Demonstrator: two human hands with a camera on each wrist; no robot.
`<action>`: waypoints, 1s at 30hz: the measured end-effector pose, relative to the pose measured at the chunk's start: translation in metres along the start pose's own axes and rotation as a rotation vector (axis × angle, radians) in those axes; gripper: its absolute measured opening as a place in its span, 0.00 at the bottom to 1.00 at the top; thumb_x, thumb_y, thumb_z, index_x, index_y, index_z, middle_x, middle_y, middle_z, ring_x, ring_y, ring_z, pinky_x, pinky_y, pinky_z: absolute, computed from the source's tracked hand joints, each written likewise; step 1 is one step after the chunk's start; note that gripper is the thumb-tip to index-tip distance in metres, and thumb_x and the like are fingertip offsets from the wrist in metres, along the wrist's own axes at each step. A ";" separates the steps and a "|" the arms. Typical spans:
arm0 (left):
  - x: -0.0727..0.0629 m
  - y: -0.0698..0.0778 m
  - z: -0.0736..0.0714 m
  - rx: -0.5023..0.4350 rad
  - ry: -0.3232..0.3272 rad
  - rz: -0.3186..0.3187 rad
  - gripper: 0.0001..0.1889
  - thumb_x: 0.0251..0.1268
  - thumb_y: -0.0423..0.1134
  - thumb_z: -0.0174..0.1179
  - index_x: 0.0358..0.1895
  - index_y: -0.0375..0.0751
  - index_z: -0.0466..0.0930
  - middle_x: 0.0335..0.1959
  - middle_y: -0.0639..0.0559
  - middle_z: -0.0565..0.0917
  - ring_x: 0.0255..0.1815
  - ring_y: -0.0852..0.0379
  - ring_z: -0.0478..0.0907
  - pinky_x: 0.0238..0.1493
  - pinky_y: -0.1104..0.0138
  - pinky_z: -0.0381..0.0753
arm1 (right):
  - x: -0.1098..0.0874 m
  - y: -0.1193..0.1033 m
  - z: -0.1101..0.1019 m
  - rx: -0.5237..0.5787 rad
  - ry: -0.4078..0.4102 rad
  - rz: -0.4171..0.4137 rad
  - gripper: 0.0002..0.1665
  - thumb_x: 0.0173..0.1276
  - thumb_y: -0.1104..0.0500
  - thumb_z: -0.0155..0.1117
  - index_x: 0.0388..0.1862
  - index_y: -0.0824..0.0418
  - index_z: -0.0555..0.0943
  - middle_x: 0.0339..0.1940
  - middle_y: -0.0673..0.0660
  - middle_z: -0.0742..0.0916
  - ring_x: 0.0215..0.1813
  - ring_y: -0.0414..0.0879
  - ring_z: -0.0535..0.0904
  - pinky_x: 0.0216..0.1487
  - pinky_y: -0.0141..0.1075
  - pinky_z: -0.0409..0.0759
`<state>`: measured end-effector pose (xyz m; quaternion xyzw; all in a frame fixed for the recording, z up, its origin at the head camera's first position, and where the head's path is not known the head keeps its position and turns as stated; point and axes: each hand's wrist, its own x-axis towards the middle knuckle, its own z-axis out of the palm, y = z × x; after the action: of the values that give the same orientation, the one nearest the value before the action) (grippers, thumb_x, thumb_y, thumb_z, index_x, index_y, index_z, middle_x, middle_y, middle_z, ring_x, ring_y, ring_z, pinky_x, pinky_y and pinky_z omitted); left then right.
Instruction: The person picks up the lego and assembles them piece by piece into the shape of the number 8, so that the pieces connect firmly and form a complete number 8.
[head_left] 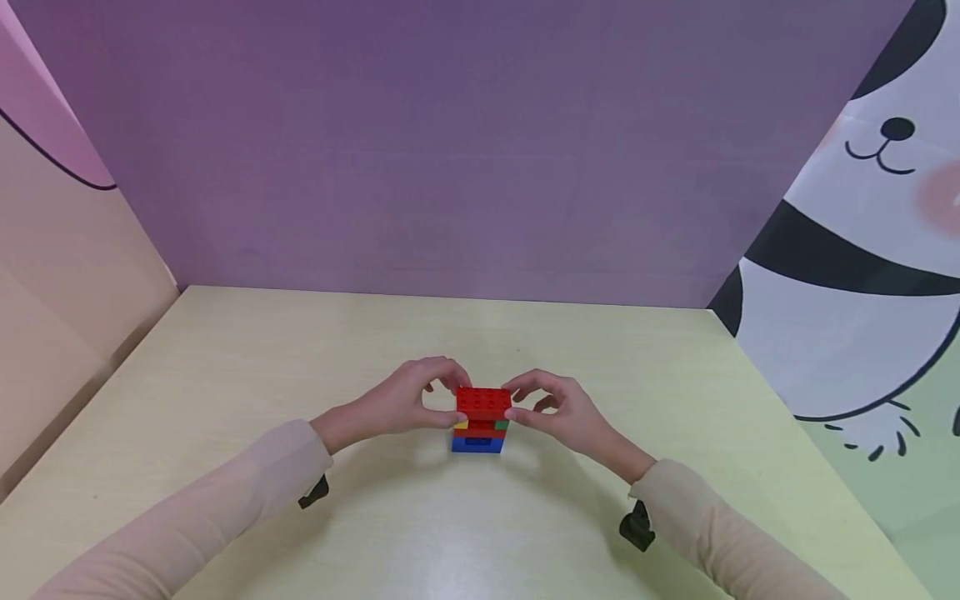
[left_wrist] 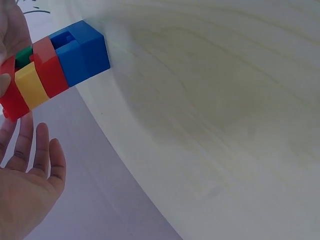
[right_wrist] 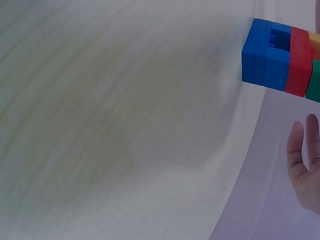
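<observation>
A stack of toy building bricks stands on the table in front of me, with blue bricks at its bottom. Above them come a red layer, then a yellow brick on the left and a green brick on the right. A studded red brick tops the stack. My left hand pinches its left end, thumb at the front and fingers behind. At the right end, my right hand grips the same brick likewise, thumb on the front corner.
The pale wooden table runs back to a purple panel. A wall with a panda drawing rises on the right, and a beige wall on the left. Dark straps hang under both sleeves.
</observation>
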<state>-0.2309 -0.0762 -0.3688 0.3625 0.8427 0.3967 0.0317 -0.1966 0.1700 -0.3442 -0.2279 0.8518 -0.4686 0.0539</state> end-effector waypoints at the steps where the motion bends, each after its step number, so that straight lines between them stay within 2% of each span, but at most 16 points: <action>1: 0.000 0.000 0.000 -0.004 0.005 0.002 0.18 0.49 0.45 0.68 0.45 0.51 0.74 0.42 0.60 0.79 0.46 0.51 0.76 0.47 0.53 0.76 | 0.000 0.000 0.000 0.001 -0.001 -0.002 0.18 0.58 0.62 0.65 0.48 0.61 0.78 0.47 0.60 0.81 0.50 0.62 0.75 0.45 0.44 0.76; 11: -0.003 -0.005 0.005 -0.044 0.050 0.006 0.17 0.50 0.44 0.67 0.45 0.52 0.75 0.41 0.61 0.79 0.46 0.50 0.76 0.45 0.52 0.76 | 0.001 0.001 0.000 -0.019 0.000 -0.029 0.17 0.58 0.62 0.65 0.47 0.61 0.78 0.46 0.59 0.82 0.47 0.54 0.76 0.43 0.43 0.78; 18: -0.004 -0.007 0.007 -0.062 0.057 -0.002 0.18 0.50 0.44 0.67 0.45 0.53 0.74 0.42 0.62 0.79 0.47 0.50 0.76 0.46 0.52 0.76 | 0.000 0.003 0.001 -0.008 0.002 -0.041 0.17 0.58 0.63 0.65 0.48 0.62 0.78 0.45 0.60 0.82 0.49 0.62 0.75 0.42 0.40 0.78; 30: -0.003 -0.006 0.004 -0.034 0.033 0.004 0.19 0.49 0.46 0.68 0.46 0.52 0.74 0.42 0.61 0.79 0.46 0.50 0.76 0.46 0.53 0.77 | 0.000 0.002 0.001 -0.019 0.004 -0.031 0.18 0.58 0.63 0.65 0.48 0.62 0.77 0.46 0.60 0.82 0.49 0.61 0.76 0.43 0.42 0.78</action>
<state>-0.2309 -0.0785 -0.3764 0.3570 0.8355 0.4171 0.0231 -0.1965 0.1703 -0.3465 -0.2407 0.8527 -0.4617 0.0428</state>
